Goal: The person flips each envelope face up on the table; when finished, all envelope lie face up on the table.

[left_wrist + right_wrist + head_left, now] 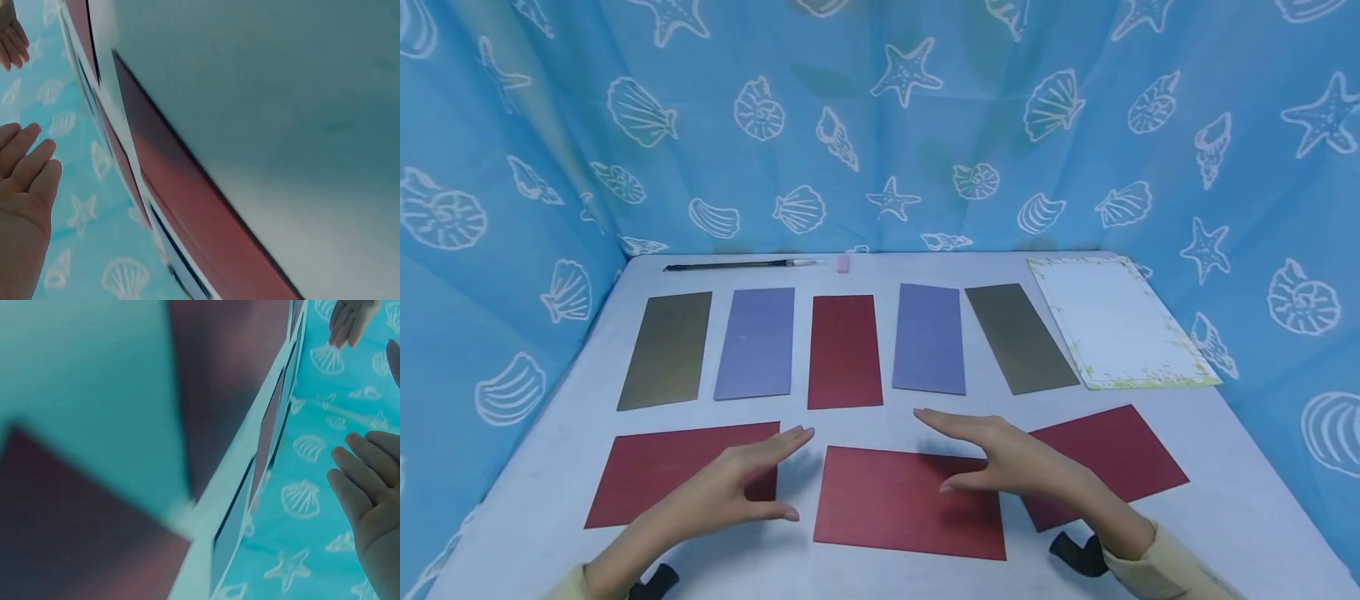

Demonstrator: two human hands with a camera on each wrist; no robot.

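- Left hand (739, 482), right hand (1006, 457): both wide, fingers extended.
- Left red card (658, 468): part-hidden by left hand.
- Central red card (895, 504): between hands.
- Bordered sheet (1123, 321): beyond right hand, head view only.

Pale yellowish-beige sleeves (1183, 575); black, rounded fitting (1078, 556) beside each cuff (1137, 557).

Craft table (865, 427) with brush (737, 265), seashell curtains (880, 125)
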